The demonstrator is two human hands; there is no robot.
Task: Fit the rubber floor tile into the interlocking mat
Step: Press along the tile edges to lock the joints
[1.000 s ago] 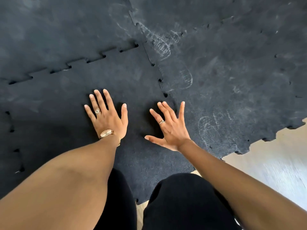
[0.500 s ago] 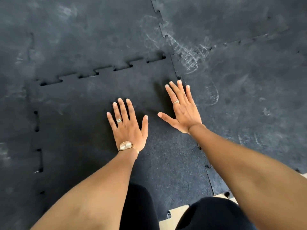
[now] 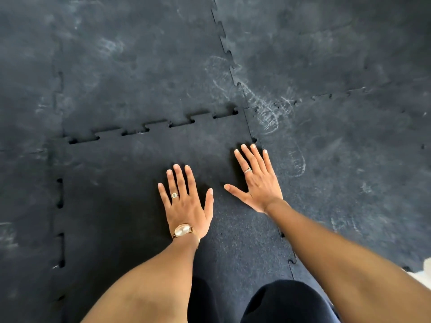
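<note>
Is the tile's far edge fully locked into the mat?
Not fully. Dark gaps show between the teeth along the tile's far seam.

Black speckled tile (image 3: 144,173), black mat (image 3: 338,141) w/ whitish scuffs, gold watch (image 3: 182,230)

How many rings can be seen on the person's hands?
2: one ring on the left hand, one ring on the right hand. Both hands lie flat, so none seems hidden.
</note>
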